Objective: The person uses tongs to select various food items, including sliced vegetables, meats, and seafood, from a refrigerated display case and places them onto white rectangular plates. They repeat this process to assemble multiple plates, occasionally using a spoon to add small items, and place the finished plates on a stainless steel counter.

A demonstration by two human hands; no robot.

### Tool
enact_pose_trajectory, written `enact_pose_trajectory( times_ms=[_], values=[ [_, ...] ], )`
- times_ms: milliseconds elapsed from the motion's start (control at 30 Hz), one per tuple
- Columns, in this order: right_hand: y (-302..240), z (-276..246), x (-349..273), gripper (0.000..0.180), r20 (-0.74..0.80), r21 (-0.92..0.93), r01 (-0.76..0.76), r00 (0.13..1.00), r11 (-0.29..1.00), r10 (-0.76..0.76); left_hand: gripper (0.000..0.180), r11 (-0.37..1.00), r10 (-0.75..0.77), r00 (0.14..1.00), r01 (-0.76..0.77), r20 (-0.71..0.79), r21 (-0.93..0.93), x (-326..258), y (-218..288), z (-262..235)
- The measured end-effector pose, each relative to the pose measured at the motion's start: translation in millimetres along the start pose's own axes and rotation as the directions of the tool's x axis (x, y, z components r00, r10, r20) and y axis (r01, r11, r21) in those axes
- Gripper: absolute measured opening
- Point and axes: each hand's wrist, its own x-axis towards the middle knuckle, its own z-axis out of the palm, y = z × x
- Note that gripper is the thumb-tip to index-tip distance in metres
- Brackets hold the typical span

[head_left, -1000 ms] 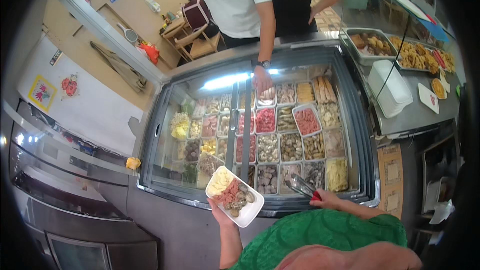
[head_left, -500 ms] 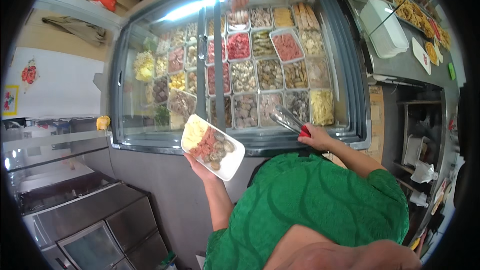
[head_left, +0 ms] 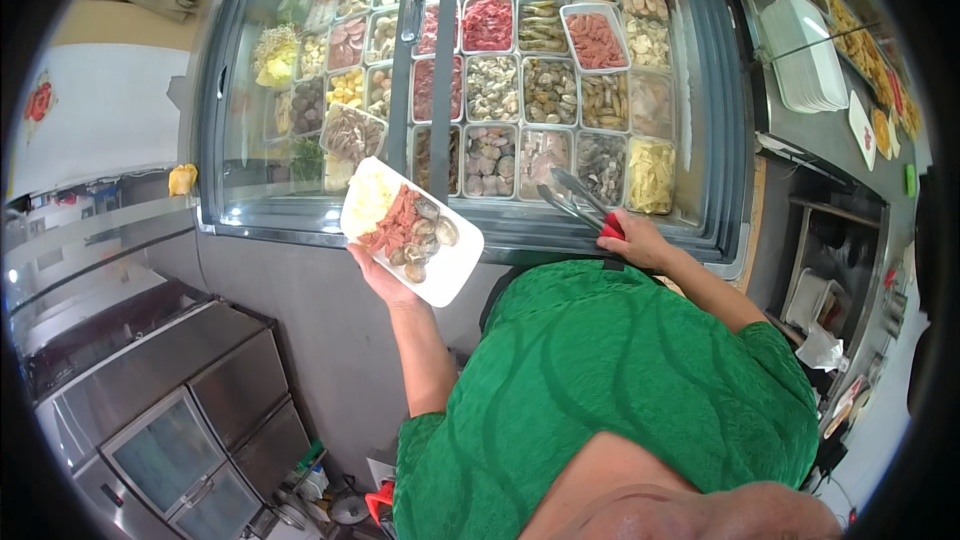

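Note:
A white tray (head_left: 447, 275) rests on my left hand (head_left: 378, 275), tilted in front of the freezer. In it lie pale yellow slices (head_left: 370, 198), red meat strips (head_left: 390, 227) and several clams (head_left: 428, 235), with bare tray at the right end. My right hand (head_left: 640, 240) is closed round the red grip of metal tongs (head_left: 578, 202). The tongs' tips are apart with nothing visible between them, over the nearest row of tubs, close to a tub of grey shellfish (head_left: 600, 166) and one of pinkish meat (head_left: 546, 162).
The chest freezer (head_left: 730, 180) holds rows of food tubs; its glass lid (head_left: 300, 40) covers the left part. A tub of pink meat strips (head_left: 596, 40) sits raised on others. Stacked white trays (head_left: 806, 58) stand on the right counter. Steel cabinets (head_left: 170, 390) are lower left.
The view has tilted down, so the freezer sits higher in the picture. Another person's hand at the far tubs is out of view. Both my hands keep their holds.

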Motion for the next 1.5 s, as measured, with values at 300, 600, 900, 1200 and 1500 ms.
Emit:
enact_pose_trajectory(
  times_ms=[300,600,900,1200,1500],
  values=[
    [2,1,6,0.054,0.033,-0.038,-0.046,0.998,0.998,0.048,0.067,1.000,0.002,1.000,-0.002,-0.008,0.011,3,1,-2],
    [6,3,9,0.049,-0.025,0.008,-0.120,0.992,0.993,0.120,0.066,0.992,-0.107,0.994,0.107,-0.004,0.065,32,-6,-6],
    [124,-76,49,0.046,-0.401,0.023,-0.516,0.780,0.857,0.480,0.068,0.923,-0.322,0.944,0.330,-0.072,0.199,77,-108,63],
    [195,-75,207,0.060,-0.615,0.435,-0.380,0.536,0.816,0.578,0.071,0.837,-0.397,0.909,0.302,0.128,0.457,60,-194,124],
    [211,-77,167,0.033,-0.678,0.375,-0.332,0.539,0.866,0.500,0.070,0.734,-0.642,0.702,0.447,0.309,0.511,29,-292,194]
  ],
)
